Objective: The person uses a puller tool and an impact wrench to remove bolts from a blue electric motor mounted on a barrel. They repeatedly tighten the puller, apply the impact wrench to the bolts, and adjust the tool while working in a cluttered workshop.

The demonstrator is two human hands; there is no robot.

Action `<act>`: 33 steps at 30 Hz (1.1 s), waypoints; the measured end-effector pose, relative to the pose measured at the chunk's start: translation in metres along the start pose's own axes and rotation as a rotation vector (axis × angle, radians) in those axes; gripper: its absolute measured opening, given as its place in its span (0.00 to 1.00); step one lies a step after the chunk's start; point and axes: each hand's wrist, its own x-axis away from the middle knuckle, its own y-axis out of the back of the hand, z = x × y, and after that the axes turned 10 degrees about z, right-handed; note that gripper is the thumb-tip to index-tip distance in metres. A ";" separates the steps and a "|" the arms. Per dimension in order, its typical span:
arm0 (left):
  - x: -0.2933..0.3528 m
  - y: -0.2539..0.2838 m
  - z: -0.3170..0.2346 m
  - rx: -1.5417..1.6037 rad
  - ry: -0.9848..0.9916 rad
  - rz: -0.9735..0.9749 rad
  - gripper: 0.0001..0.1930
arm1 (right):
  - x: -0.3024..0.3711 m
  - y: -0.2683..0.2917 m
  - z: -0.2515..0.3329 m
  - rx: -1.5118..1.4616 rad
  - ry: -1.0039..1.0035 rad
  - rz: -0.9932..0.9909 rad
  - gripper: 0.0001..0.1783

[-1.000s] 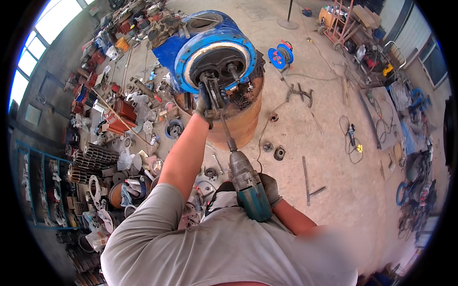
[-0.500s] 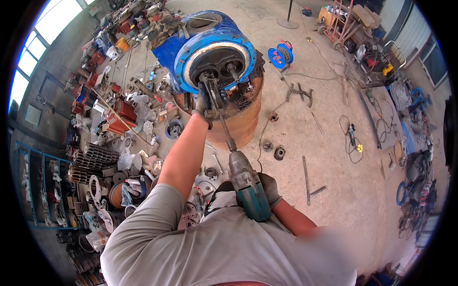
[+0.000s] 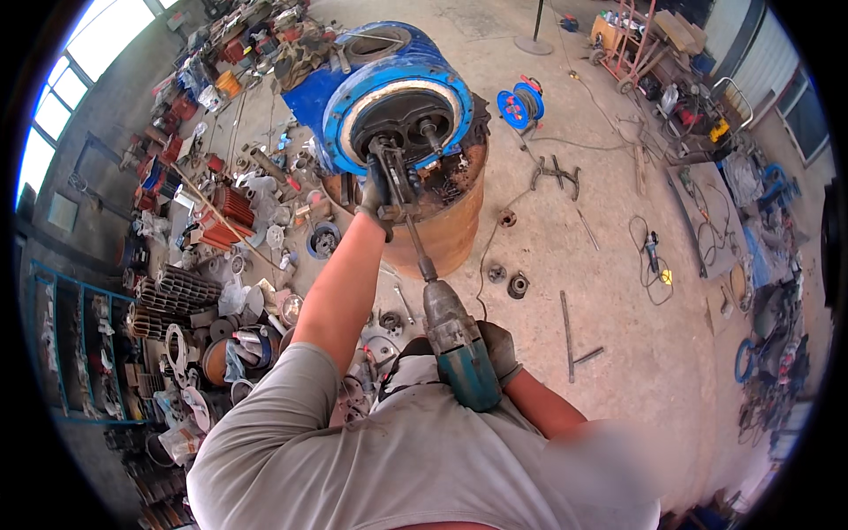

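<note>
My left hand (image 3: 374, 193), in a dark glove, is closed around a dark metal jaw puller (image 3: 397, 166). The puller reaches into the round opening of a blue machine housing (image 3: 334, 124), against a shaft end inside. A second shaft (image 3: 430, 132) sticks out beside it. From the puller, a long rod (image 3: 415, 237) runs back to the nose of a teal and grey impact wrench (image 3: 466, 358) held against my body. My gloved right hand (image 3: 501, 351) is wrapped round the wrench's right side; part of its grip is hidden behind the tool.
A rusty drum (image 3: 455, 231) bears the housing. On the floor to the right lie a blue cable reel (image 3: 521, 106), another puller (image 3: 556, 177), an angle grinder (image 3: 652, 249) and metal bars (image 3: 568, 336). Piled machine parts (image 3: 234, 212) crowd the left side. A cable trails near the drum.
</note>
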 end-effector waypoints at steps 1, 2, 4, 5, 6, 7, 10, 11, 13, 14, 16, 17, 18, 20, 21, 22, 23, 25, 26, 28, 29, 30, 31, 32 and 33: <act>0.000 -0.001 0.001 -0.005 -0.010 -0.018 0.35 | 0.000 0.001 0.000 -0.001 -0.004 0.008 0.23; 0.000 -0.003 0.001 0.003 -0.005 -0.016 0.35 | 0.000 0.001 0.000 -0.004 -0.006 0.014 0.23; 0.001 -0.006 0.001 0.021 0.006 -0.014 0.35 | -0.001 0.002 0.002 -0.022 -0.012 0.014 0.23; 0.002 -0.006 0.000 0.009 0.002 -0.025 0.35 | -0.001 0.001 0.004 -0.039 -0.014 0.008 0.23; 0.002 -0.007 0.000 -0.002 -0.002 -0.036 0.35 | -0.001 0.000 0.006 -0.057 -0.016 0.001 0.23; 0.003 -0.007 -0.001 -0.013 -0.006 -0.047 0.34 | -0.002 -0.001 0.005 -0.042 -0.011 0.001 0.24; 0.005 -0.011 0.003 -0.019 0.002 -0.039 0.34 | 0.001 0.002 0.000 -0.005 -0.015 0.007 0.24; 0.004 -0.010 0.002 -0.016 0.001 -0.049 0.33 | 0.001 0.001 -0.001 -0.007 -0.015 0.005 0.24; 0.003 -0.007 0.000 -0.011 -0.002 -0.069 0.33 | 0.002 0.000 -0.002 -0.025 -0.037 0.013 0.24; 0.004 -0.011 0.001 -0.010 -0.008 -0.072 0.33 | 0.002 -0.003 0.000 -0.045 -0.063 0.017 0.25; 0.008 -0.019 0.004 -0.008 -0.021 -0.076 0.33 | 0.001 -0.003 0.001 -0.063 -0.070 0.020 0.25; 0.008 -0.021 0.004 -0.007 -0.011 -0.107 0.33 | -0.002 0.004 0.007 -0.059 -0.052 0.025 0.25; 0.008 -0.024 0.004 -0.006 -0.002 -0.138 0.34 | -0.003 0.008 0.011 -0.054 -0.035 0.031 0.25; 0.010 -0.027 0.008 0.050 -0.016 -0.100 0.34 | 0.000 0.002 0.007 -0.166 -0.067 0.055 0.22; 0.013 -0.027 0.015 0.106 -0.040 -0.030 0.34 | 0.001 -0.002 0.006 -0.222 -0.082 0.065 0.20; 0.017 -0.027 0.021 0.162 -0.063 0.040 0.35 | 0.004 -0.005 0.005 -0.265 -0.092 0.061 0.20; 0.021 -0.026 0.023 0.222 -0.038 0.165 0.28 | 0.005 -0.006 0.007 -0.307 -0.102 0.058 0.19; 0.025 -0.025 0.032 0.170 -0.043 0.125 0.28 | 0.012 -0.011 0.002 -0.459 -0.175 0.057 0.20; 0.026 -0.028 0.032 0.138 -0.052 0.111 0.28 | 0.014 -0.015 -0.006 -0.568 -0.228 0.062 0.20; 0.026 -0.032 0.035 0.119 -0.053 0.081 0.28 | 0.015 -0.019 -0.016 -0.625 -0.233 0.067 0.21; 0.027 -0.033 0.036 0.095 -0.060 0.066 0.28 | 0.015 -0.020 -0.015 -0.577 -0.187 0.069 0.22; 0.028 -0.033 0.037 0.072 -0.066 0.051 0.28 | 0.015 -0.019 -0.015 -0.503 -0.149 0.079 0.22; 0.030 -0.034 0.039 0.070 -0.090 0.035 0.29 | 0.016 -0.018 -0.014 -0.430 -0.112 0.086 0.22; 0.032 -0.036 0.041 0.073 -0.081 0.033 0.29 | 0.014 -0.007 0.000 -0.330 -0.085 0.100 0.21; 0.033 -0.037 0.042 0.076 -0.072 0.031 0.29 | 0.013 -0.001 0.008 -0.230 -0.059 0.114 0.21</act>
